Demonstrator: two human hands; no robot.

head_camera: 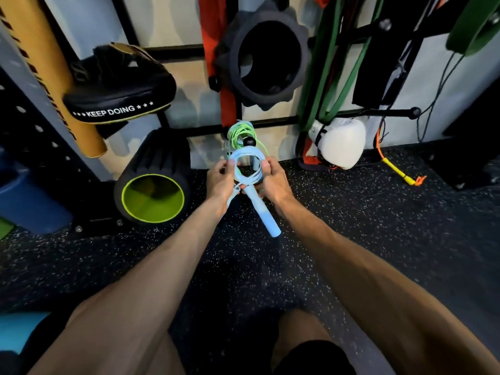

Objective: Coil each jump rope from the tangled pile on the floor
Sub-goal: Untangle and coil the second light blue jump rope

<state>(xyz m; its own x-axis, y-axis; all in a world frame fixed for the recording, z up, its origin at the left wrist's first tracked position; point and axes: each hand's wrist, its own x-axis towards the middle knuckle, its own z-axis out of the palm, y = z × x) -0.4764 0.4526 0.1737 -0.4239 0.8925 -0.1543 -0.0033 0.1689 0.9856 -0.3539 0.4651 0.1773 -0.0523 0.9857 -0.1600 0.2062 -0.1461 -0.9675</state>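
I hold a light blue jump rope (247, 165) wound into a small round coil, lifted above the speckled floor. My left hand (220, 181) pinches the coil's left side. My right hand (273, 182) grips its right side and base, where a pale blue handle (263, 212) sticks out down and to the right. Part of a second pale handle shows under my left hand. A green jump rope (239, 133) hangs coiled on a black wall peg (249, 142) just behind the blue coil.
A black foam roller with a green core (153, 197) lies on the floor at left. A white boxing glove (339, 143) and an orange and yellow rope (397, 171) lie at right. Resistance bands (324, 77), a focus mitt (119, 85) and a black ring roller (266, 54) hang on the wall rack.
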